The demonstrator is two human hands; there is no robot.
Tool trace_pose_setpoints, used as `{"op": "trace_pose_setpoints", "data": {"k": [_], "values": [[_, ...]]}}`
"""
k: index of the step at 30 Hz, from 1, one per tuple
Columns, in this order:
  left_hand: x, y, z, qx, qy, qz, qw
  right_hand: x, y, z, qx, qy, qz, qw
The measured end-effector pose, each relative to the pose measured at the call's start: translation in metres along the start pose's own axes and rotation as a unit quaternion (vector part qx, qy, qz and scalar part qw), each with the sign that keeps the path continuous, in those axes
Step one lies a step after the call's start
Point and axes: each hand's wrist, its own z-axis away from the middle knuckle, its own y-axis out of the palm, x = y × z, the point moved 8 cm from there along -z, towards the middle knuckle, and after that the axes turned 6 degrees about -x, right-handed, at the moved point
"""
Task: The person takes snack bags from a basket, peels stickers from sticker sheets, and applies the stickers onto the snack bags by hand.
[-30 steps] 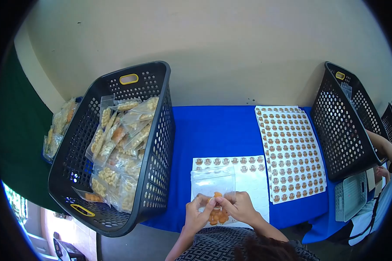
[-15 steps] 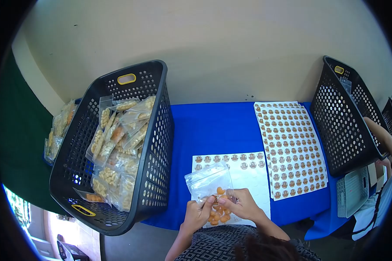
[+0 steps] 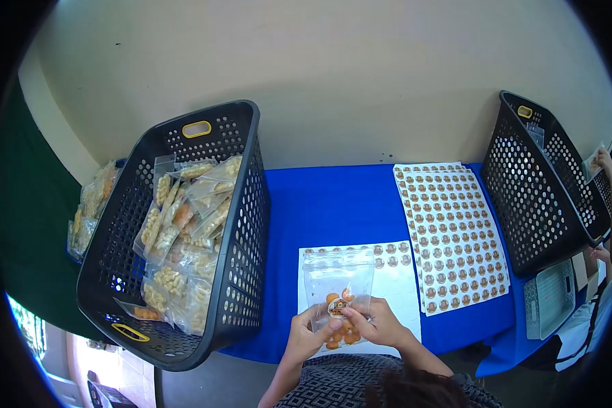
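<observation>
A clear zip bag (image 3: 340, 275) with orange round snacks in its lower part is held upright between my two hands. A round brown-and-white sticker (image 3: 338, 307) sits on its front. My left hand (image 3: 309, 333) grips the lower left edge, its thumb on the front of the bag. On the other side my right hand (image 3: 379, 325) holds the bag, its thumb pressed at the sticker's edge. Beneath the bag lies a sticker sheet (image 3: 398, 299), with stickers along its top rows and blank white backing below.
A black perforated basket (image 3: 241, 272) full of snack bags (image 3: 190, 231) stands at left. Stacked full sticker sheets (image 3: 459, 238) lie right on the blue cloth (image 3: 326, 197). Another black basket (image 3: 530, 197) and a grey tray (image 3: 549, 299) are beside a co-worker, whose hand (image 3: 605, 163) holds a bag.
The bag has turned from tilted to upright, and the sticker now lies flat on its front under my right thumb. At far right the co-worker's hand has risen with a bag.
</observation>
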Motion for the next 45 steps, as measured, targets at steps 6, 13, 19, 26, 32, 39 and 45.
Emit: {"op": "trace_pose_setpoints", "data": {"k": [6,13,19,26,32,39,45], "values": [[-0.001,-0.002,-0.003,0.006,0.003,0.038,0.999,-0.011,0.003,0.004,0.048,0.087,-0.014,0.995],[0.002,-0.004,-0.005,-0.01,0.058,0.049,0.997,-0.005,0.0,0.001,0.025,0.068,-0.07,0.995],[-0.003,-0.002,-0.005,-0.033,0.07,0.113,0.991,-0.01,0.007,0.007,0.061,0.072,-0.091,0.991],[-0.007,0.001,-0.004,-0.03,0.048,0.071,0.996,-0.019,-0.001,0.004,0.012,0.075,-0.077,0.994],[-0.004,0.012,-0.004,0.059,0.102,0.01,0.993,-0.033,0.013,0.013,0.026,0.242,-0.251,0.937],[0.0,0.011,-0.003,0.056,0.014,0.023,0.998,-0.045,0.006,0.013,0.006,0.197,-0.182,0.963],[0.013,0.006,-0.004,0.067,0.005,-0.004,0.998,-0.037,0.008,0.009,-0.027,0.181,-0.198,0.963]]}}
